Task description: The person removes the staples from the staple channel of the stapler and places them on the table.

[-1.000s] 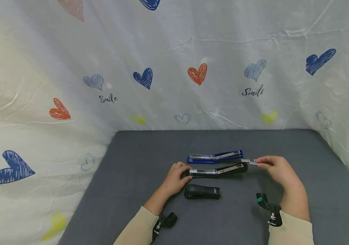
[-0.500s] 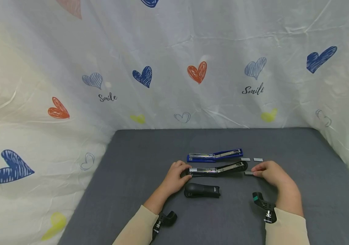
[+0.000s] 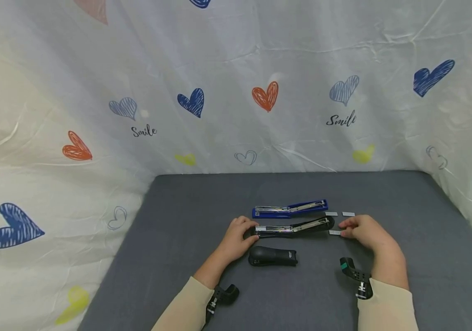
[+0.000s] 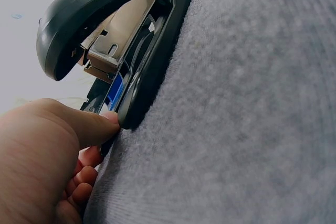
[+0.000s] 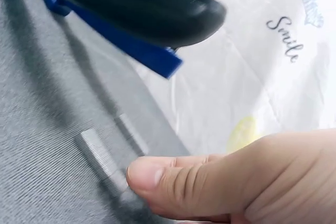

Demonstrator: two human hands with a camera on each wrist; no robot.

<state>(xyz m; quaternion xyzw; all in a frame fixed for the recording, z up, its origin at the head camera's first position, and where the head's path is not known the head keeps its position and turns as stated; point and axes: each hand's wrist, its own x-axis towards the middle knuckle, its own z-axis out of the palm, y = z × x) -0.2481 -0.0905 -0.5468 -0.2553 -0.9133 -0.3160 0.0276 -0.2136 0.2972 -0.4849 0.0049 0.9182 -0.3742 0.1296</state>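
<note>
In the head view, an unfolded black stapler [image 3: 293, 228] lies on the grey cloth, its metal magazine exposed. My left hand [image 3: 233, 239] grips its left end between thumb and fingers. Behind it lies an unfolded blue stapler [image 3: 289, 209]. In front sits another black stapler [image 3: 273, 256], which fills the upper part of the left wrist view with its head [image 4: 79, 19] above the base. My right hand [image 3: 366, 232] pinches the right end of a staple strip [image 3: 334, 232] low over or on the cloth. The thumb [image 5: 147, 174] covers that end in the right wrist view.
Two more staple strips, one left [image 3: 331, 214] and one right [image 3: 348, 214], lie right of the blue stapler. The grey table [image 3: 178, 257] ends at a white curtain [image 3: 219, 138] printed with hearts. Black camera mounts sit at both wrists.
My right hand has put down two staple strips right of the blue stapler and come nearer with another strip, beside the unfolded black stapler. My left hand stays on that stapler.
</note>
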